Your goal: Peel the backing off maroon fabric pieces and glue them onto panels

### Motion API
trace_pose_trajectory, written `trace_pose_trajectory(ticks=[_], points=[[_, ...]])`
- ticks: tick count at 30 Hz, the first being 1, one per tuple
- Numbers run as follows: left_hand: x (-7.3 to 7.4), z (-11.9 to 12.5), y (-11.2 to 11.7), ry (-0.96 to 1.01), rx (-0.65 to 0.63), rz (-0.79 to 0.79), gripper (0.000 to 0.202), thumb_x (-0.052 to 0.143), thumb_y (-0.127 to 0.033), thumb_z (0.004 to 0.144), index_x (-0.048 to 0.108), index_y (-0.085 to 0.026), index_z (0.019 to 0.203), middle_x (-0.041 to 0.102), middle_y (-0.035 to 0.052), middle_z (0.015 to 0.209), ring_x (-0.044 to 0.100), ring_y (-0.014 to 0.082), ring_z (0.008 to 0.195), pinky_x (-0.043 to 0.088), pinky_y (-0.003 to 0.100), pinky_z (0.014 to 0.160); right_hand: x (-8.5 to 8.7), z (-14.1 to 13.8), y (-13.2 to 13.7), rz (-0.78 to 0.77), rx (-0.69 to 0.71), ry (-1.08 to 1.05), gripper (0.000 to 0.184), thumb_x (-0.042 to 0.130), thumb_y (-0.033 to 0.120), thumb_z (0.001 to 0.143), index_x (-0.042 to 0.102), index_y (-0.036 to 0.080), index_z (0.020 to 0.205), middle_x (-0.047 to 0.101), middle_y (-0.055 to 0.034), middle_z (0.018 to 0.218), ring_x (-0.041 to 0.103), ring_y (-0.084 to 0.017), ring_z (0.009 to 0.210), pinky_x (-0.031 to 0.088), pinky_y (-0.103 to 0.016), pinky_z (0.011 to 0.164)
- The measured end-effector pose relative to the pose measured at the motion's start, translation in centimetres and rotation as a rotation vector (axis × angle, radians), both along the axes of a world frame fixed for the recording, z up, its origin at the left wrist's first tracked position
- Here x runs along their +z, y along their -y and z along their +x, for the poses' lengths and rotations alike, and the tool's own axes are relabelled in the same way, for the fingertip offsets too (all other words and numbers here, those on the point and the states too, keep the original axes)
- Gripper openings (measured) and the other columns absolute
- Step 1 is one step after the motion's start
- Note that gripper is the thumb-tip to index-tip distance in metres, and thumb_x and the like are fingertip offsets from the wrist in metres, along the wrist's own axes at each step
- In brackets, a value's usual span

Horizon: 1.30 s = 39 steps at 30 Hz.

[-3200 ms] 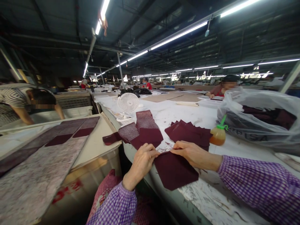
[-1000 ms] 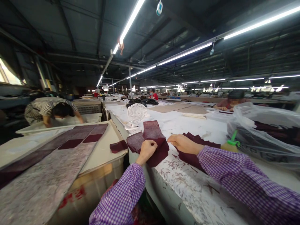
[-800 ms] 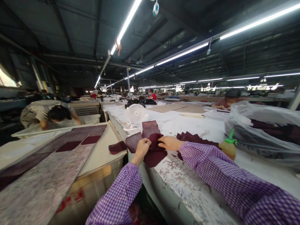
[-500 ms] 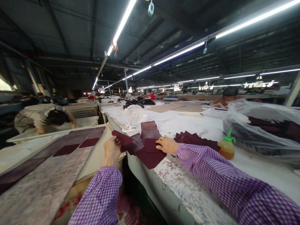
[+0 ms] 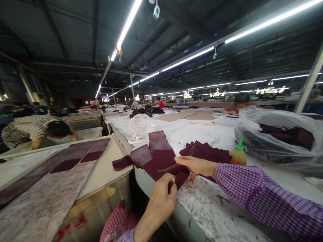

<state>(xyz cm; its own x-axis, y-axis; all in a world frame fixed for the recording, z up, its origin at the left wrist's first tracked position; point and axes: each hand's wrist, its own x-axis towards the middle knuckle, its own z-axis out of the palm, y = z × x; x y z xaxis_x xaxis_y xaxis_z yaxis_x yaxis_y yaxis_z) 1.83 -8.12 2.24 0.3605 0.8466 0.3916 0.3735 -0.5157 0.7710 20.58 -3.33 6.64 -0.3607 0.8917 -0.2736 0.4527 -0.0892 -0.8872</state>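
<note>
My left hand is curled at the near edge of the white worktable, its fingers closed on the lower edge of a dark maroon fabric piece. My right hand reaches in from the right, fingers pinched on the same piece from above. That piece lies at the front of a row of overlapping maroon pieces running away from me. A fanned stack of maroon pieces sits just behind my right hand.
A glue bottle with a green cap stands right of the stack, by a clear plastic bag of maroon pieces. A small white fan stands further back. A long board with fabric strips lies left. Other people work at neighbouring tables.
My left hand has come back from the far left end of the row to the table's near edge. My right hand has moved nearer too, and both now pinch the front piece.
</note>
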Motion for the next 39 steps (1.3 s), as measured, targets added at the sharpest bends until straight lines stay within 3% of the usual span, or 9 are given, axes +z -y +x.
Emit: trace_pose_trajectory(ticks=[3,8,12,15,19,25,31,35,39], points=[[-0.1,1.3,1.9,-0.068,-0.045,0.001,0.009,0.042,-0.014,0.076,0.045,-0.02,0.072,0.059,0.0021,0.08,0.053,0.0161,0.076,0.04,0.026,0.068,-0.8,1.5,1.1,0.163,0.009,0.105,0.073,0.072,0.038,0.069,0.041,0.014,0.132,0.062,-0.0083,0.102,0.059,-0.018,0.083,0.051,-0.028,0.066],[1.0,0.9,2.1,0.018,-0.136,-0.05,0.009,0.05,-0.026,0.082,0.055,-0.022,0.075,0.064,0.003,0.088,0.057,0.017,0.078,0.044,0.027,0.073,-1.0,2.8,1.5,0.28,0.084,0.134,0.063,0.067,0.019,0.067,0.048,0.016,0.127,0.063,-0.0034,0.097,0.058,-0.019,0.09,0.047,-0.033,0.079],[1.8,-0.3,-0.3,0.097,0.093,0.135,0.017,0.047,-0.034,0.085,0.058,-0.02,0.084,0.064,0.0062,0.094,0.057,0.0206,0.089,0.043,0.032,0.08,0.6,2.8,2.3,0.102,0.249,-0.127,0.063,0.069,0.022,0.067,0.048,0.016,0.126,0.062,-0.0057,0.109,0.058,-0.02,0.1,0.045,-0.035,0.088],[1.6,-0.7,-2.4,0.093,0.083,0.033,0.033,0.039,-0.042,0.088,0.061,-0.018,0.09,0.066,0.0072,0.089,0.059,0.0205,0.083,0.043,0.03,0.074,0.9,2.9,2.4,0.011,0.322,-0.213,0.069,0.07,0.025,0.067,0.044,0.017,0.13,0.061,-0.0076,0.114,0.057,-0.021,0.103,0.046,-0.034,0.089],[0.8,0.1,-3.8,0.035,-0.057,-0.19,0.051,0.029,-0.049,0.09,0.066,-0.015,0.089,0.069,0.0077,0.081,0.062,0.02,0.073,0.043,0.027,0.062,-0.6,3.2,1.6,0.2,0.277,0.067,0.068,0.071,0.019,0.064,0.047,0.014,0.128,0.061,-0.0069,0.109,0.058,-0.02,0.098,0.047,-0.032,0.083],[0.0,3.0,-3.6,-0.172,0.027,-0.006,0.016,0.059,-0.026,0.078,0.07,-0.021,0.09,0.069,0.0034,0.085,0.061,0.0203,0.08,0.041,0.028,0.072,-1.7,3.6,1.1,0.456,0.202,0.321,0.058,0.07,0.019,0.064,0.054,0.015,0.12,0.062,-0.0069,0.109,0.058,-0.02,0.095,0.045,-0.031,0.083],[-1.4,4.1,-4.1,-0.376,0.006,0.201,0.021,0.054,-0.012,0.08,0.068,-0.021,0.093,0.063,0.0048,0.092,0.054,0.02,0.09,0.04,0.03,0.079,-0.3,5.6,1.3,0.584,0.14,0.518,0.031,0.051,0.025,0.082,0.06,0.012,0.109,0.065,-0.0013,0.068,0.06,-0.014,0.058,0.045,-0.024,0.059],[-1.6,4.0,-4.0,-0.396,-0.019,0.262,0.027,0.047,-0.011,0.083,0.067,-0.023,0.097,0.06,0.004,0.088,0.051,0.0188,0.088,0.041,0.03,0.078,0.1,6.0,1.1,0.746,0.224,0.576,0.022,0.049,0.021,0.083,0.067,0.015,0.093,0.067,-0.0042,0.08,0.061,-0.014,0.066,0.045,-0.025,0.065],[-1.6,4.0,-3.8,-0.376,-0.024,0.269,0.028,0.046,-0.011,0.084,0.067,-0.023,0.097,0.059,0.0035,0.088,0.051,0.0185,0.087,0.041,0.03,0.078,-0.5,5.5,0.8,0.867,0.286,0.685,0.023,0.05,0.016,0.083,0.069,0.016,0.095,0.066,-0.0066,0.089,0.061,-0.016,0.078,0.044,-0.026,0.074]])
